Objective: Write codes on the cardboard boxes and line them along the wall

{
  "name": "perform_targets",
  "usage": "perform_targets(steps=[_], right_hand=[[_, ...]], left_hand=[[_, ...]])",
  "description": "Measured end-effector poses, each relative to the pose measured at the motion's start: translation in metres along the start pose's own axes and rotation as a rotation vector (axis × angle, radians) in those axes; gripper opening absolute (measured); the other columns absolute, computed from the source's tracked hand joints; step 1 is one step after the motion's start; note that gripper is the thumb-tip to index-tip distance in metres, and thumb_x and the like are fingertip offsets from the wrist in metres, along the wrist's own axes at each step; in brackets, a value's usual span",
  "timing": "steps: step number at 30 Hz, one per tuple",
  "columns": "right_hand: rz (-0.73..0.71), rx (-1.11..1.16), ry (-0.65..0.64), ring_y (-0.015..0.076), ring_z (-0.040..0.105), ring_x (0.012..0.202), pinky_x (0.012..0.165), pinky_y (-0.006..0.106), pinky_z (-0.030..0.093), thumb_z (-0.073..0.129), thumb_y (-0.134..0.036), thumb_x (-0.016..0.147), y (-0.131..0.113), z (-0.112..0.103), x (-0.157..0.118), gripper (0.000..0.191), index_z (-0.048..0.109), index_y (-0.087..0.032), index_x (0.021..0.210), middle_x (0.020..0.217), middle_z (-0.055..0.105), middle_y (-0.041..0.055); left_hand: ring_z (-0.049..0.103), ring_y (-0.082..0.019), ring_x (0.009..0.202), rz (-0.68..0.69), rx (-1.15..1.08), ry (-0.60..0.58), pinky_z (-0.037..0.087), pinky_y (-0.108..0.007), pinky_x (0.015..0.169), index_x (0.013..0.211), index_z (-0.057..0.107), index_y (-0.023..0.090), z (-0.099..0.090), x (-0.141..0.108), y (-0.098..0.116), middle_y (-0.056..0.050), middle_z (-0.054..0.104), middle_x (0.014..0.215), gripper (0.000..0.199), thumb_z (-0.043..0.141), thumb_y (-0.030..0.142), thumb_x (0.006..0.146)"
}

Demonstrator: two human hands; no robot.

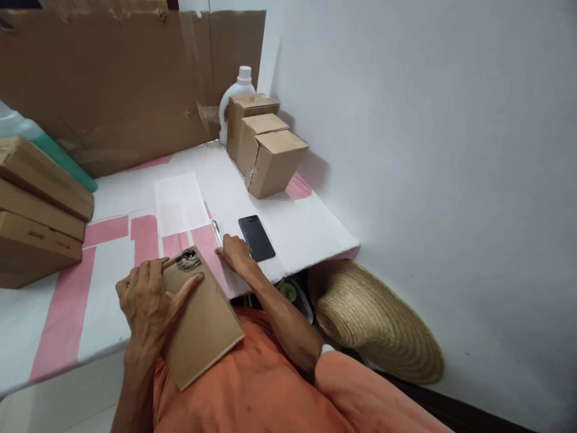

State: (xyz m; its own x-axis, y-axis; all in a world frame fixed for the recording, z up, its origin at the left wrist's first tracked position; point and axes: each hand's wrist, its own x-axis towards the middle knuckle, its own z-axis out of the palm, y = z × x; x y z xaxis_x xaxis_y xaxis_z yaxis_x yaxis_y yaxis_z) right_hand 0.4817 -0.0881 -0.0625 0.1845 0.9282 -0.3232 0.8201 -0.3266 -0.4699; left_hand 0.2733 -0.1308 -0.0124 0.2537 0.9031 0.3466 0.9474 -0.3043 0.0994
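Observation:
A flat brown cardboard box (205,328) with a dark scribbled mark at its top corner rests against the table edge and my lap. My left hand (151,294) grips its left side, thumb across the top face. My right hand (234,252) lies on the table beside a pen (216,231), fingers curled near its lower end; whether they hold it is hard to see. Just right of that hand lies a black phone (256,237). A white paper sheet (180,203) lies farther back.
Three small boxes (279,165) stand at the back right before a white bottle (243,84). Stacked boxes (40,240) and a green bottle (58,153) are at left. A cardboard panel (135,78) closes the back. A straw hat (374,319) sits below the right edge.

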Motion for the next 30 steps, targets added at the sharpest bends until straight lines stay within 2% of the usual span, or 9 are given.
perform_targets(steps=[3, 5, 9, 14, 17, 20, 24, 28, 30], right_hand=[[0.002, -0.019, 0.032, 0.0334, 0.07, 0.113, 0.09, 0.038, 0.052, 0.068, -0.042, 0.099, 0.004, -0.007, -0.01, 0.039, 0.065, -0.011, 0.123, 0.122, 0.073, 0.0207], [0.022, -0.036, 0.106, 0.034, 0.063, 0.124, 0.097, 0.041, 0.05, 0.065, -0.045, 0.101, 0.015, -0.013, -0.018, 0.042, 0.061, -0.013, 0.129, 0.132, 0.067, 0.0211], [0.199, 0.027, 0.305, 0.0411, 0.044, 0.141, 0.112, 0.053, 0.039, 0.076, -0.033, 0.093, 0.054, -0.023, -0.027, 0.049, 0.058, -0.009, 0.13, 0.145, 0.054, 0.0274], [0.265, 0.215, 0.298, 0.0422, 0.056, 0.128, 0.104, 0.049, 0.046, 0.092, -0.035, 0.07, 0.093, -0.023, -0.017, 0.063, 0.061, -0.008, 0.119, 0.132, 0.062, 0.0279], [0.245, 0.381, 0.29, 0.0378, 0.063, 0.117, 0.099, 0.047, 0.048, 0.086, -0.035, 0.072, 0.099, -0.016, -0.008, 0.053, 0.062, -0.011, 0.113, 0.122, 0.069, 0.0226], [0.157, 0.61, 0.232, 0.0296, 0.069, 0.106, 0.093, 0.042, 0.053, 0.075, -0.034, 0.079, 0.095, -0.007, -0.008, 0.033, 0.065, -0.017, 0.106, 0.108, 0.076, 0.0117], [0.017, 0.941, 0.109, 0.025, 0.075, 0.093, 0.083, 0.041, 0.061, 0.068, -0.038, 0.086, 0.077, -0.006, -0.034, 0.036, 0.064, -0.017, 0.114, 0.108, 0.078, 0.0092], [-0.186, 1.479, -0.225, 0.0239, 0.078, 0.087, 0.078, 0.04, 0.065, 0.077, -0.044, 0.088, 0.047, -0.025, -0.078, 0.043, 0.067, -0.013, 0.117, 0.116, 0.077, 0.0158], [-0.261, 1.585, -0.357, 0.0218, 0.078, 0.082, 0.075, 0.035, 0.065, 0.081, -0.043, 0.088, 0.029, -0.033, -0.096, 0.046, 0.069, -0.013, 0.12, 0.112, 0.078, 0.0145]], left_hand=[[0.063, -0.033, 0.1, -0.007, 0.004, -0.004, 0.036, -0.044, 0.091, 0.11, 0.064, 0.019, -0.001, -0.001, 0.0, -0.01, 0.069, 0.099, 0.065, 0.051, 0.08, 0.09], [0.063, -0.033, 0.101, -0.004, -0.005, 0.003, 0.036, -0.044, 0.091, 0.111, 0.064, 0.019, -0.001, -0.001, -0.001, -0.01, 0.069, 0.1, 0.065, 0.051, 0.08, 0.09], [0.062, -0.034, 0.101, -0.003, -0.026, 0.009, 0.036, -0.045, 0.092, 0.11, 0.064, 0.019, 0.001, -0.001, -0.001, -0.011, 0.069, 0.101, 0.064, 0.051, 0.079, 0.09], [0.062, -0.034, 0.1, 0.006, -0.039, 0.011, 0.035, -0.045, 0.092, 0.109, 0.063, 0.02, 0.002, 0.0, -0.001, -0.011, 0.07, 0.099, 0.063, 0.052, 0.079, 0.09], [0.062, -0.034, 0.1, 0.007, -0.031, 0.018, 0.035, -0.045, 0.092, 0.11, 0.064, 0.019, 0.001, -0.002, -0.001, -0.011, 0.07, 0.1, 0.065, 0.052, 0.079, 0.09], [0.062, -0.033, 0.1, 0.0, -0.036, 0.02, 0.035, -0.045, 0.092, 0.112, 0.065, 0.018, 0.0, -0.005, -0.001, -0.011, 0.07, 0.102, 0.064, 0.052, 0.078, 0.091], [0.062, -0.033, 0.101, 0.007, -0.051, 0.015, 0.035, -0.044, 0.092, 0.112, 0.065, 0.019, 0.001, -0.005, -0.001, -0.01, 0.071, 0.103, 0.064, 0.056, 0.078, 0.089], [0.062, -0.033, 0.102, 0.008, -0.04, 0.024, 0.035, -0.044, 0.093, 0.111, 0.064, 0.019, 0.001, -0.003, -0.001, -0.01, 0.07, 0.102, 0.063, 0.059, 0.077, 0.088], [0.062, -0.033, 0.101, 0.017, -0.037, 0.026, 0.035, -0.044, 0.092, 0.111, 0.064, 0.019, 0.001, -0.003, -0.001, -0.01, 0.07, 0.101, 0.061, 0.06, 0.076, 0.088]])
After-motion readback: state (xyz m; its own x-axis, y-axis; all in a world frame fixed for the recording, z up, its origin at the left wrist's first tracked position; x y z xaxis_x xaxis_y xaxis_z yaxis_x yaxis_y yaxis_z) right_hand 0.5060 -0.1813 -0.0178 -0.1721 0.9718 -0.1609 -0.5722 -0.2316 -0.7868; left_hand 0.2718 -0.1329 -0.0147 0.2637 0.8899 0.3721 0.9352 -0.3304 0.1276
